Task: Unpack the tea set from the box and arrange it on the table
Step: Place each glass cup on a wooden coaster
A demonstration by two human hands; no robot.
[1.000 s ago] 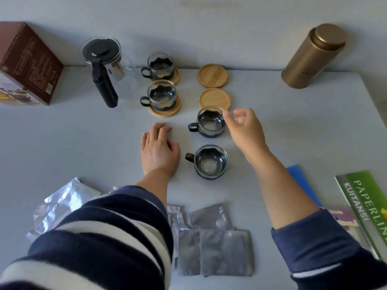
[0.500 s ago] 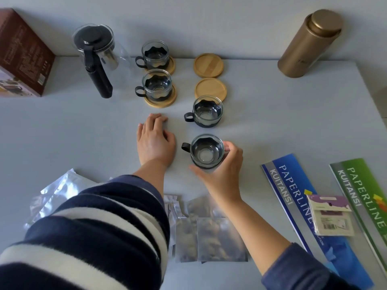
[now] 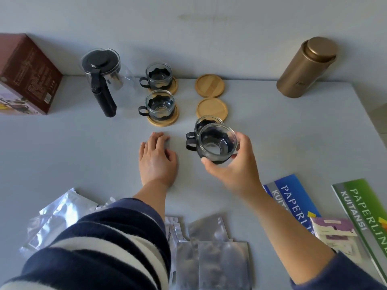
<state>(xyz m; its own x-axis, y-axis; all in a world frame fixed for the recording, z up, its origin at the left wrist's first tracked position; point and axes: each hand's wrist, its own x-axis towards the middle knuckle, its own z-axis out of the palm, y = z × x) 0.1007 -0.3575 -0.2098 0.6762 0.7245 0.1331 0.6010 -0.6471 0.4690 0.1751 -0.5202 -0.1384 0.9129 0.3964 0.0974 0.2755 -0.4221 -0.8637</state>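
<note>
Right hand with fingers wrapped around a glass cup, lifted above the bench, in front of a second cup, two bare wooden coasters behind, left hand flat on the bench, fingers released
</note>
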